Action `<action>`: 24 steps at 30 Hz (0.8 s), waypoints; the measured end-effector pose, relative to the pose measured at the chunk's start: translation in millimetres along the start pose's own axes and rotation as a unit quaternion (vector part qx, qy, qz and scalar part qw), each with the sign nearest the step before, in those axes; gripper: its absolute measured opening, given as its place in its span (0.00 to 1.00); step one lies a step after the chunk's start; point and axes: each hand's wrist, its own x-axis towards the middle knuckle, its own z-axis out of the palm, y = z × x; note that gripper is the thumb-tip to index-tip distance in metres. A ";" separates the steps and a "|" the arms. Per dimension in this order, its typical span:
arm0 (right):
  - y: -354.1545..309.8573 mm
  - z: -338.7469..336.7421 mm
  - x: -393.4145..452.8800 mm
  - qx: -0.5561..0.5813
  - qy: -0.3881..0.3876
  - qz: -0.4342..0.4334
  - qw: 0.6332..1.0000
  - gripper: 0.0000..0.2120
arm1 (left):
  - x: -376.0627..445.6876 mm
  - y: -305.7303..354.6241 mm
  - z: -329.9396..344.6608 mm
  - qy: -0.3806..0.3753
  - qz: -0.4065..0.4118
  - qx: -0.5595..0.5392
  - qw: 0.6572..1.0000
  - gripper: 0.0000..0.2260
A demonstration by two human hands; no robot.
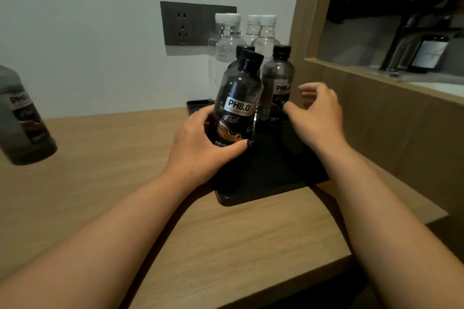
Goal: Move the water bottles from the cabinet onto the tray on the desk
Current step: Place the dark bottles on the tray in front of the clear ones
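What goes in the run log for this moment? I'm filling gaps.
left hand: grips dark bottle | right hand: open | tray: on desk

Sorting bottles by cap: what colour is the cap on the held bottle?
Black, on the held bottle, in the head view.

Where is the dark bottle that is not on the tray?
In the head view, that dark bottle stands on the desk at the far left edge, well apart from the tray and both hands.

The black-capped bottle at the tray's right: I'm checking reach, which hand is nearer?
Right. The right hand hovers open beside that bottle; the left hand grips the front bottle.
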 end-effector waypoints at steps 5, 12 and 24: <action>-12.7 -3.0 -9.0 0.359 -0.106 0.003 0.928 0.05 | -4.6 8.5 11.0 0.013 -0.023 -0.010 1.000 0.34; -9.7 9.1 -12.0 0.375 -0.190 0.001 0.908 0.26 | -4.4 9.0 16.4 -0.048 -0.023 -0.059 0.997 0.29; 7.5 14.4 -9.4 0.356 -0.200 0.119 0.905 0.23 | -5.9 7.2 7.3 -0.018 -0.003 -0.107 0.994 0.33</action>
